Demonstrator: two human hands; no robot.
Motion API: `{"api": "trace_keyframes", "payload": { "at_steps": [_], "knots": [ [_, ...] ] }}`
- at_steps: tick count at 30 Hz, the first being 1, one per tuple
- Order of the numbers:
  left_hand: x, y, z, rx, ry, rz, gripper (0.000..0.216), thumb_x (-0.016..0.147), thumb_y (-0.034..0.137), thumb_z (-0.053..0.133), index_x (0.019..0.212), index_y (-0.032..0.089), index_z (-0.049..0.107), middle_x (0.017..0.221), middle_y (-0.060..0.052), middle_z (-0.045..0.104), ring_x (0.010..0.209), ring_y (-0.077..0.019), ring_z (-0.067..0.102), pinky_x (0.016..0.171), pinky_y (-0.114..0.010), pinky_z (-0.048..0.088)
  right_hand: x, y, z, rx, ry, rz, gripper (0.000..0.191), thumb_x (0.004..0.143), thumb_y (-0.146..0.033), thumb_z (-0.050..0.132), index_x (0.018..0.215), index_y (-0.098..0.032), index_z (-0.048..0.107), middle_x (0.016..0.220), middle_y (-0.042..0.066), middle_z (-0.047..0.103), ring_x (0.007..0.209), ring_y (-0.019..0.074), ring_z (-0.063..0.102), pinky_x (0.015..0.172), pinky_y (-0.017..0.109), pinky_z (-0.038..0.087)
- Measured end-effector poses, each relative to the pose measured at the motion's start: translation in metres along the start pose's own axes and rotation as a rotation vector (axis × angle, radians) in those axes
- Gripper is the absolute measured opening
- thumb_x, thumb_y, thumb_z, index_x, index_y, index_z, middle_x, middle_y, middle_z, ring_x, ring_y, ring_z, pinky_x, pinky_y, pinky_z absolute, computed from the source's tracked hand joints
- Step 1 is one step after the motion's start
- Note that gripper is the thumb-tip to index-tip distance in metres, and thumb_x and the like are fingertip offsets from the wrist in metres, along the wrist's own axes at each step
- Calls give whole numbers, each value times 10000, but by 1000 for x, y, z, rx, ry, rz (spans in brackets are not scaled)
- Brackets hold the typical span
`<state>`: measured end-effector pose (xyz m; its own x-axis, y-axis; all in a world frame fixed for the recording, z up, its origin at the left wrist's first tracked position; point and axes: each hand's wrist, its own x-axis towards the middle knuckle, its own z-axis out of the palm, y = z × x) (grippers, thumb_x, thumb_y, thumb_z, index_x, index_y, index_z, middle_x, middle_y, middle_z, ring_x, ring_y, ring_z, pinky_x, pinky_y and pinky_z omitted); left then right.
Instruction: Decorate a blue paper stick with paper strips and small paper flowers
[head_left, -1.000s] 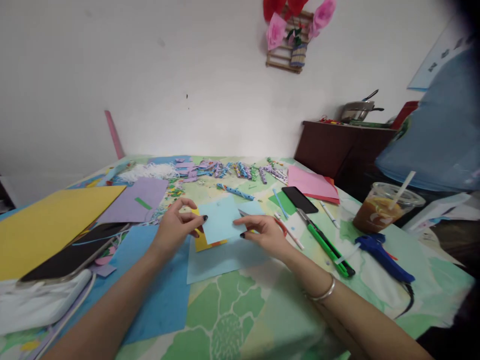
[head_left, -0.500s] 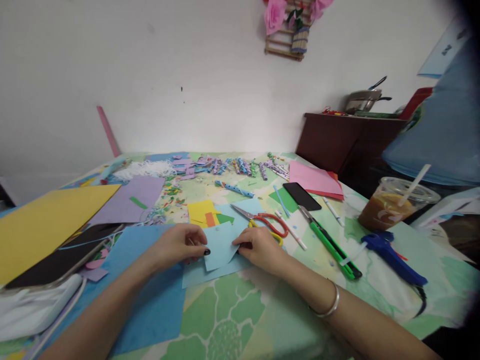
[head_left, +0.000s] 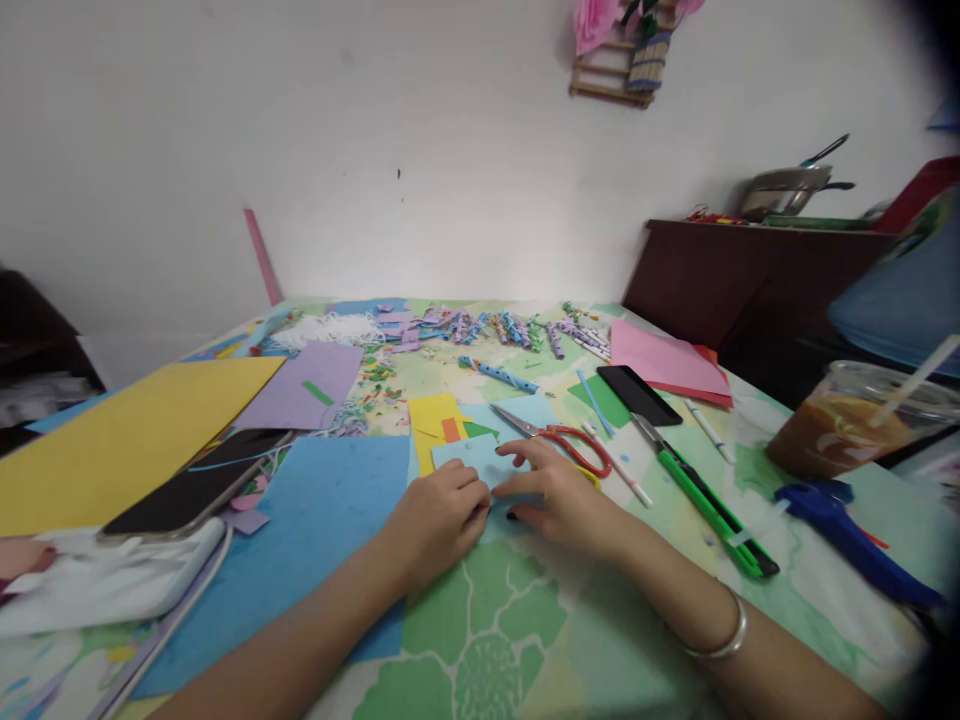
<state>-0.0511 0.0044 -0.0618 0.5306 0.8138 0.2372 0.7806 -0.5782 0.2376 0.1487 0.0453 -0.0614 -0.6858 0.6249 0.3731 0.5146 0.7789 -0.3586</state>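
My left hand (head_left: 442, 515) is curled over the near side of a small light-blue paper (head_left: 472, 454); its fingertips are tucked under, so I can't tell whether they pinch it. My right hand (head_left: 559, 500) sits just right of it, thumb and fingers parted with nothing gripped between them. The paper lies in front of my hands, its far part showing, over a larger pale-blue sheet (head_left: 541, 405).

Crowding me on the far right are scissors (head_left: 546, 433), their handles partly behind my right hand. Just left of the blades are a yellow paper (head_left: 426, 412) and an orange strip (head_left: 451, 430). Farther right lie a green utility knife (head_left: 701, 505), a blue glue gun (head_left: 855, 540) and an iced drink cup (head_left: 832, 430). A blue sheet (head_left: 330, 510) spreads to my left, partly under my forearm.
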Motion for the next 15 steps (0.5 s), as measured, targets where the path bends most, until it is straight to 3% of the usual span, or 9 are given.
{"api": "trace_keyframes", "payload": {
  "at_steps": [3, 6, 10, 15],
  "knots": [
    [1, 0, -2, 6, -15, -10, 157, 857, 170, 457, 806, 170, 606, 829, -59, 625, 819, -202, 556, 731, -325, 450, 0, -3, 4, -3, 26, -92, 193, 780, -71, 640, 819, -225, 749, 1022, 87, 686, 957, 228, 592, 835, 367, 471],
    [-1, 1, -3, 40, -51, 18, 154, 853, 182, 457, 854, 170, 611, 882, -68, 626, 838, -209, 561, 743, -336, 457, 3, -2, 5, 62, -38, -64, 210, 817, -49, 582, 783, -195, 728, 809, 55, 699, 799, 182, 611, 740, 294, 469],
    [-2, 1, -5, 48, -56, 34, 247, 893, 195, 409, 886, 176, 656, 910, -83, 647, 858, -222, 582, 764, -354, 464, 6, 0, -2, 71, -99, 68, 215, 798, -18, 559, 784, -173, 708, 791, 56, 697, 771, 178, 619, 715, 275, 454],
    [2, -17, -20, -247, -19, -110, 204, 842, 271, 513, 811, 199, 702, 801, -39, 712, 755, -180, 638, 711, -290, 486, 7, -1, -7, 68, -86, 116, 201, 782, -12, 545, 777, -165, 676, 772, 50, 682, 743, 169, 607, 681, 260, 436]
  ]
}}
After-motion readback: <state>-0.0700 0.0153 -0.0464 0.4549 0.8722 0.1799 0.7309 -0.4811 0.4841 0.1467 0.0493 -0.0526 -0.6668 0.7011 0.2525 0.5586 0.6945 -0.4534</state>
